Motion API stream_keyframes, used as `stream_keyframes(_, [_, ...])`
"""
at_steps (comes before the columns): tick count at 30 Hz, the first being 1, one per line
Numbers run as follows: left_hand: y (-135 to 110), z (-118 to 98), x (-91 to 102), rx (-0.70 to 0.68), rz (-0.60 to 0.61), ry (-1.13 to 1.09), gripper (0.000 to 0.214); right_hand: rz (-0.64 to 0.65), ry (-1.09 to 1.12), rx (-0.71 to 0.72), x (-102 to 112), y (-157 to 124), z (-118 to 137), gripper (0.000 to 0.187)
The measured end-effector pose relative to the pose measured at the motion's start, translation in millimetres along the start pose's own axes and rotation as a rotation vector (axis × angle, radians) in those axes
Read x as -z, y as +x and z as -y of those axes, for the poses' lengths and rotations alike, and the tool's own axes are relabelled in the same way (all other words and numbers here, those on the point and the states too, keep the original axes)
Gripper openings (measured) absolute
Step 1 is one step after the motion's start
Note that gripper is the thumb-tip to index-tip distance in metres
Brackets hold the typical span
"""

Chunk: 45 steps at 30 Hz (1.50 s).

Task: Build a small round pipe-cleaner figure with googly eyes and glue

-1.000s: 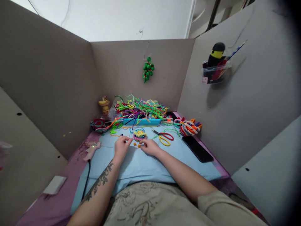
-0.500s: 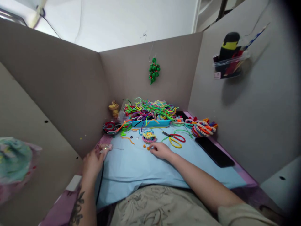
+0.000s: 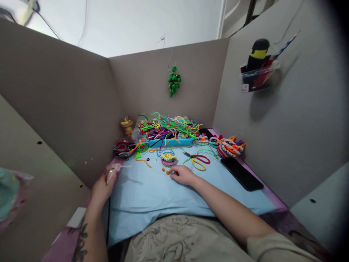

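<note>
My left hand (image 3: 102, 185) is closed around the handle of a pink glue gun (image 3: 113, 170) at the left edge of the light blue mat (image 3: 152, 196); a small green light shows on the gun. My right hand (image 3: 182, 174) rests on the mat with its fingertips pinched on a small orange pompom (image 3: 168, 172). A second orange pompom (image 3: 163, 169) lies just beside it. Right behind them sits a small round pipe-cleaner piece (image 3: 168, 158) in yellow, pink and blue.
Scissors with red and yellow handles (image 3: 198, 160) lie right of the round piece. A blue tray heaped with coloured pipe cleaners (image 3: 167, 129) stands at the back. A black phone (image 3: 242, 174) lies at the right. Cardboard walls enclose the desk.
My left hand left the round piece, went to the mat's left edge and closed on the glue gun. My right hand stayed by the orange pompoms. The camera turned slightly.
</note>
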<state>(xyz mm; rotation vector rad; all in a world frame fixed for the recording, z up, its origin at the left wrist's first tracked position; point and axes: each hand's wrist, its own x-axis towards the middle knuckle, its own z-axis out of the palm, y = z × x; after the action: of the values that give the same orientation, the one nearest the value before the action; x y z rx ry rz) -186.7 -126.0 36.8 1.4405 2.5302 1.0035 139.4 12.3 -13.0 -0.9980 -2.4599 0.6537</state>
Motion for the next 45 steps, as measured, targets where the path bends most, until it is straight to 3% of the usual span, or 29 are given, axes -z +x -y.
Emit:
stream_keyframes(3, [-9.5, -18.1, 3.8, 0.056, 0.067, -0.626, 0.045, 0.003, -0.001, 0.007, -0.9, 0.4, -1.3, 0.024])
stream_keyframes(6, [-19.4, -46.5, -2.8, 0.117, 0.230, -1.119, 0.048, -0.029, 0.005, 0.021, -3.6, 1.8, -3.9, 0.022])
stream_keyframes(10, [-29.3, -85.7, -31.5, 0.148, 0.278, -1.343, 0.056, -0.160, 0.050, 0.061, -9.3, 5.4, -6.8, 0.017])
stream_keyframes(14, [-39.6, -104.2, -71.9, 0.152, 0.281, -1.329, 0.057, -0.225, 0.052, 0.119, -14.9, 9.4, -5.0, 0.012])
stream_keyframes(18, [-50.0, -99.5, -97.5, 0.097, 0.340, -1.170, 0.055, -0.233, -0.005, 0.131, -18.5, 12.7, 0.8, 0.011])
stream_keyframes(24, [-58.5, -89.6, -101.1, 0.032, 0.352, -0.934, 0.060, -0.233, -0.117, 0.089, -20.6, 16.2, 6.9, 0.014])
stream_keyframes(30, [-64.0, -91.0, -100.4, 0.073, 0.373, -0.977, 0.067, -0.196, -0.169, 0.057, -21.5, 17.7, 7.1, 0.016])
stream_keyframes(35, [-65.3, -91.9, -99.2, 0.026, 0.385, -0.967, 0.065, -0.185, -0.123, 0.014, -22.0, 19.6, 4.1, 0.016])
stream_keyframes(39, [-64.2, -91.7, -96.4, -0.019, 0.387, -0.896, 0.057, -0.257, 0.125, -0.042, -18.7, 21.0, 1.6, 0.012])
stream_keyframes(41, [-63.9, -91.3, -96.0, -0.049, 0.409, -0.853, 0.053, -0.285, 0.413, -0.126, -15.8, 21.2, 1.9, 0.011])
stream_keyframes(45, [-64.3, -89.5, -99.4, -0.141, 0.510, -0.777, 0.041, -0.194, 1.147, -0.344, -10.0, 21.9, 5.7, 0.019])
